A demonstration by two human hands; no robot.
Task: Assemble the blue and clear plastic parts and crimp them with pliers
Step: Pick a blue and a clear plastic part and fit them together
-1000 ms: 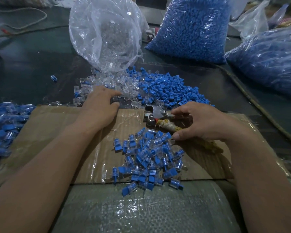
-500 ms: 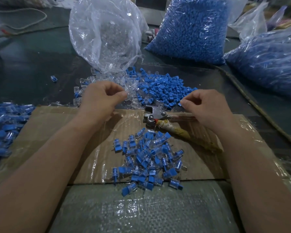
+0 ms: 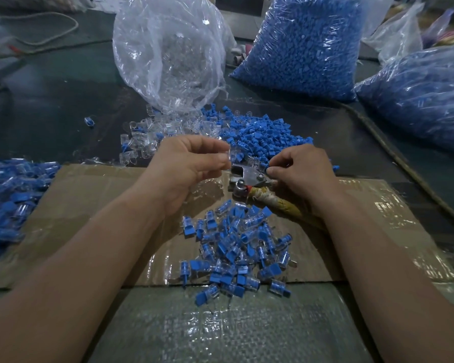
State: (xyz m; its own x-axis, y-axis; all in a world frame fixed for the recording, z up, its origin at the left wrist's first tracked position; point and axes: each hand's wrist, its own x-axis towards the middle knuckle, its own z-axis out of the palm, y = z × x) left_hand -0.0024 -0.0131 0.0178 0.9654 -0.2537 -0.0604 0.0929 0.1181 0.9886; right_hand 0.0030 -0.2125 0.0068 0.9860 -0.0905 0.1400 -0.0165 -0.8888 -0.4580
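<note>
A clear plastic part (image 3: 233, 156) is pinched between the thumb and curled fingertips of the left hand (image 3: 192, 167), and is seen just over the metal head of the pliers (image 3: 247, 176). A blue part (image 3: 266, 168) is nipped narrowly between the thumb and forefinger of the right hand (image 3: 303, 174). Most of it is hidden by the fingers. The two parts are held near one another but apart, with the plier head below the gap. The pliers are laid on the taped cardboard sheet (image 3: 89, 205), and their wrapped handles pass beneath the right hand. Loose blue pieces (image 3: 262, 134) and loose clear pieces (image 3: 152, 138) are heaped just beyond the hands. A pile of joined pieces (image 3: 236, 247) is spread on the cardboard between the forearms.
</note>
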